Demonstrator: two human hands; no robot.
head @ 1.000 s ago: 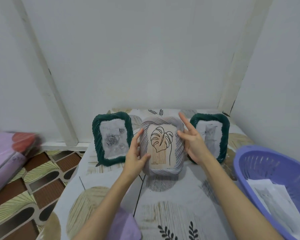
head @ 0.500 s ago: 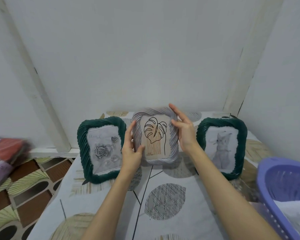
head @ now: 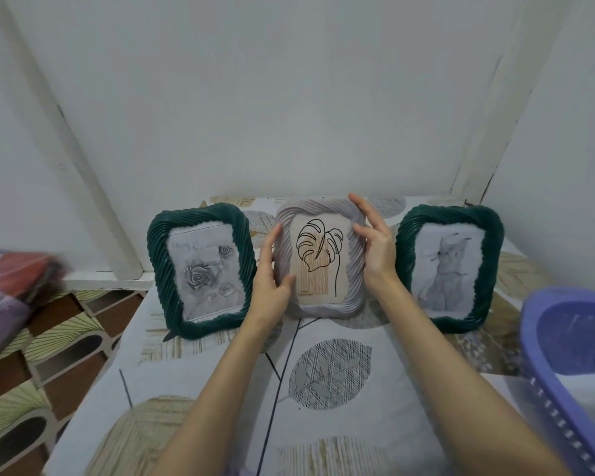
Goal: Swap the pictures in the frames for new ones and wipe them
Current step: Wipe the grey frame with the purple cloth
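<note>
This was a room in a home, most likely a bedroom. The surface (head: 323, 424) that carried the things was covered with a soft printed sheet of large leaf shapes in grey, beige and white, like bedding, and it sat in a corner between plain white painted walls (head: 289, 97) with white trim. 3 decorative rope-edged picture frames stood along its back: 2 dark green ones (head: 158, 262) (head: 495, 255) and 1 pale one (head: 282, 214) between them. A purple plastic basket (head: 543, 345) sat at the right edge. At the left lay patterned floor covering (head: 49, 355) and folded purple fabric (head: 0, 304), blurred.
</note>
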